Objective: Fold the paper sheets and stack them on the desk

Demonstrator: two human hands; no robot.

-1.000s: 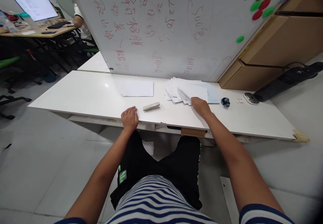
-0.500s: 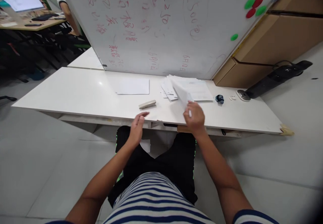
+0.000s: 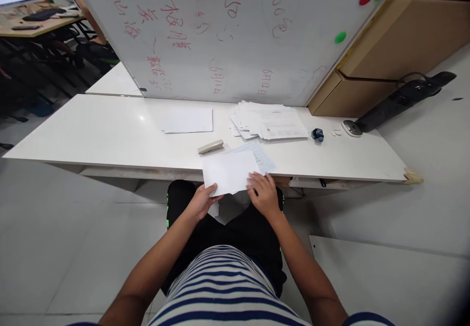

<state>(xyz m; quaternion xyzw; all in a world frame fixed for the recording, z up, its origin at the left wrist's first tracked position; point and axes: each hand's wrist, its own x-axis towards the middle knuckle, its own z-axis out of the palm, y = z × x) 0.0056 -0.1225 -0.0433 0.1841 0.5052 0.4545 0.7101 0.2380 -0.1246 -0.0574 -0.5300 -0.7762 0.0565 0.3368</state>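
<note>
My left hand [image 3: 201,201] is closed on the lower left corner of some white paper [image 3: 229,172], thumb on top. The paper is tilted above the table's front edge, and a second edge shows beneath it. My right hand [image 3: 263,194] rests with spread fingers at the paper's right edge; the fingertips touch it. Behind the paper a pale bluish printed sheet [image 3: 267,161] sticks out to the right. A beige stapler [image 3: 210,147] lies just beyond the paper's left end. Farther back is a loose pile of printed sheets [image 3: 282,123].
A neat stack of white paper [image 3: 189,120] lies on the white table [image 3: 110,130]. Behind stands a whiteboard [image 3: 242,37] with red writing. To the right are a small dark blue object [image 3: 317,135], cardboard boxes [image 3: 407,42] and a black device [image 3: 396,103]. A person's arm [image 3: 90,17] shows far left.
My right hand has brought paper from the pile toward me. My left hand, free before, now grips it. The camera view has shifted slightly.
</note>
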